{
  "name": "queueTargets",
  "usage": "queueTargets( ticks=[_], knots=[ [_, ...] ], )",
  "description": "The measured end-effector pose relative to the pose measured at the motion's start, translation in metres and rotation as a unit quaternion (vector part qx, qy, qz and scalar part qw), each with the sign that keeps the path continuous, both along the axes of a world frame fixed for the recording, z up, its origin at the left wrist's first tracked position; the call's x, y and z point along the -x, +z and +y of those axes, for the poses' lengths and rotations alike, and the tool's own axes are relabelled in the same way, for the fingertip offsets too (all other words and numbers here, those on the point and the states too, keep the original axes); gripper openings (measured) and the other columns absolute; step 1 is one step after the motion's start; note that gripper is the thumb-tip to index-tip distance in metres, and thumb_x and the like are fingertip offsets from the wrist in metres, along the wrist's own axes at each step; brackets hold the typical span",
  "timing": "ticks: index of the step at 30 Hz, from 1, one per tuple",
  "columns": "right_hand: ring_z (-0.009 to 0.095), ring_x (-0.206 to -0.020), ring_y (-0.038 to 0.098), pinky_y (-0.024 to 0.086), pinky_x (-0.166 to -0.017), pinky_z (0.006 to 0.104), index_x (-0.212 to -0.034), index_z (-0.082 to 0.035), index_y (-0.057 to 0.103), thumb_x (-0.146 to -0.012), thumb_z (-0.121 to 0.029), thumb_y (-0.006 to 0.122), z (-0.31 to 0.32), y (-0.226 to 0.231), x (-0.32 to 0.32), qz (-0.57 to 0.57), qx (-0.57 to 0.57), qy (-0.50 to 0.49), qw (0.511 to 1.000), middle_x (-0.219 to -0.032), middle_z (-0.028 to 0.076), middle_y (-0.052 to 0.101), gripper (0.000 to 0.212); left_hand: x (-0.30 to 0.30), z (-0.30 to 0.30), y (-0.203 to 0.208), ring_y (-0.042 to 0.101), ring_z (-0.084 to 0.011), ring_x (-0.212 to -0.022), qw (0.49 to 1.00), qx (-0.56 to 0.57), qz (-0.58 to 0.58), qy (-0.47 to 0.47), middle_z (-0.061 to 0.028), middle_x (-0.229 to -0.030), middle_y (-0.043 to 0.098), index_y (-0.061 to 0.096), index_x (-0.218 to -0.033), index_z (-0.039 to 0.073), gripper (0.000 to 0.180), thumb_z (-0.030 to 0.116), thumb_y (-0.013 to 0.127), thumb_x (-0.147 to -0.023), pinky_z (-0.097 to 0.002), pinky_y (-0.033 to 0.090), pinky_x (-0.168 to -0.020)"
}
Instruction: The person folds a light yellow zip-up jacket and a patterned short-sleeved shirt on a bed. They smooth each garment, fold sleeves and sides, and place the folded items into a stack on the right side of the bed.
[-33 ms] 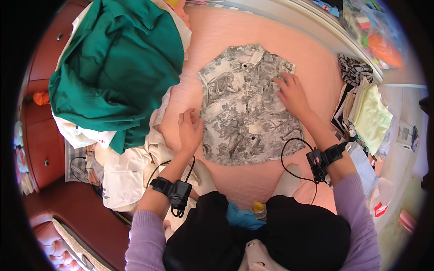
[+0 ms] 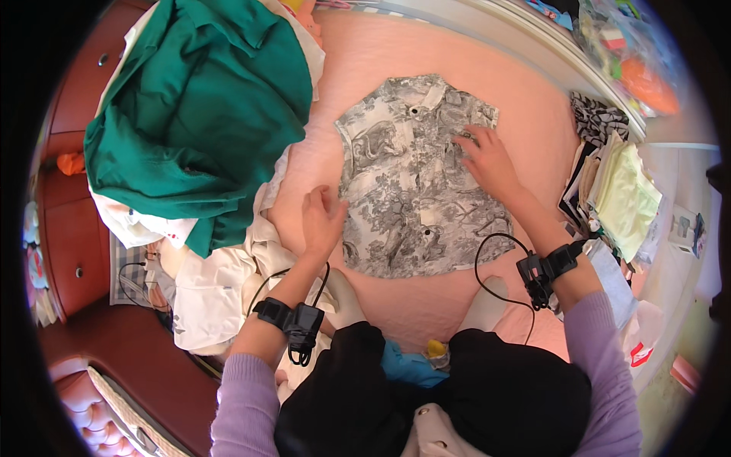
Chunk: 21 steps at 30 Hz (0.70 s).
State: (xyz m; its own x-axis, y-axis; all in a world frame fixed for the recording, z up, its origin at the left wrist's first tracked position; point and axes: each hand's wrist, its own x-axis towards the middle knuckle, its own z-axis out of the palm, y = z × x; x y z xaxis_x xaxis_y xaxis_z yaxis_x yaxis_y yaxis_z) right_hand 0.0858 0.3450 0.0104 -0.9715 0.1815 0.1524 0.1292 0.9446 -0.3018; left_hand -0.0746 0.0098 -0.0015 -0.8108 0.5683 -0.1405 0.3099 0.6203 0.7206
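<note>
A grey-and-white patterned shirt (image 2: pixel 422 179) lies flat and buttoned on the pink bedspread, its collar at the far end. My right hand (image 2: pixel 487 160) is over the shirt's right side, fingers spread, holding nothing. At the shirt's left edge is my left hand (image 2: pixel 324 221), loosely curled with fingers apart. Nothing shows in it, and whether it touches the fabric I cannot tell. Both wrists carry black strapped devices with cables.
A large green garment (image 2: pixel 205 114) tops a heap at the left, with white clothes (image 2: pixel 209 305) below it. Folded clothes (image 2: pixel 620 198) are stacked at the right, near a clear plastic bag (image 2: pixel 636 53). Red-brown drawers (image 2: pixel 72 236) stand at far left.
My right hand has shifted very slightly left over the shirt. The shirt and my left hand look nearly the same.
</note>
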Motion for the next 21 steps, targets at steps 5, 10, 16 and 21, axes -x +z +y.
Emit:
queueTargets(
  ticks=[5, 10, 16, 21],
  knots=[
    [0.03, -0.116, 0.051, 0.047, -0.096, 0.0419, -0.116, -0.013, 0.063, -0.081, -0.01, 0.07, -0.025, 0.02, 0.047, -0.12, 0.032, 0.197, 0.972, -0.125, 0.009, 0.056, 0.035, -0.016, -0.018, 0.003, 0.054, -0.0217, -0.056, 0.994, 0.068, -0.036, -0.074, -0.0096, -0.063, 0.056, 0.06, -0.087, -0.001, 0.03, 0.017, 0.08, -0.071, -0.0338, 0.044, -0.054],
    [0.033, -0.109, 0.059, 0.05, -0.09, 0.0446, -0.119, -0.012, 0.061, -0.079, -0.009, 0.071, -0.034, 0.038, 0.141, -0.287, 0.036, 0.196, 0.937, -0.12, 0.011, 0.058, 0.041, -0.029, -0.026, 0.006, 0.053, -0.0281, -0.057, 0.997, 0.034, -0.036, -0.061, -0.0137, -0.062, 0.055, 0.054, -0.079, -0.001, 0.026, 0.015, 0.074, -0.076, -0.0379, 0.043, -0.055],
    [0.032, -0.106, 0.061, 0.052, -0.086, 0.0438, -0.126, -0.013, 0.056, -0.081, -0.005, 0.065, -0.075, 0.024, 0.215, -0.198, 0.009, 0.21, 0.957, -0.123, 0.011, 0.055, 0.046, -0.032, -0.033, 0.012, 0.064, -0.0378, -0.074, 0.985, 0.076, -0.138, -0.064, -0.0205, -0.075, 0.063, 0.052, -0.094, -0.001, 0.035, 0.018, 0.075, -0.075, -0.0427, 0.049, -0.065],
    [0.031, -0.101, 0.062, 0.053, -0.084, 0.0424, -0.121, -0.013, 0.057, -0.079, 0.002, 0.058, -0.095, -0.002, 0.227, -0.103, -0.014, 0.241, 0.965, -0.115, 0.011, 0.055, 0.045, -0.033, -0.043, 0.006, 0.063, -0.0395, -0.073, 0.982, 0.052, -0.159, -0.084, -0.0206, -0.076, 0.062, 0.053, -0.092, 0.0, 0.034, 0.014, 0.077, -0.072, -0.0438, 0.049, -0.066]
  ],
)
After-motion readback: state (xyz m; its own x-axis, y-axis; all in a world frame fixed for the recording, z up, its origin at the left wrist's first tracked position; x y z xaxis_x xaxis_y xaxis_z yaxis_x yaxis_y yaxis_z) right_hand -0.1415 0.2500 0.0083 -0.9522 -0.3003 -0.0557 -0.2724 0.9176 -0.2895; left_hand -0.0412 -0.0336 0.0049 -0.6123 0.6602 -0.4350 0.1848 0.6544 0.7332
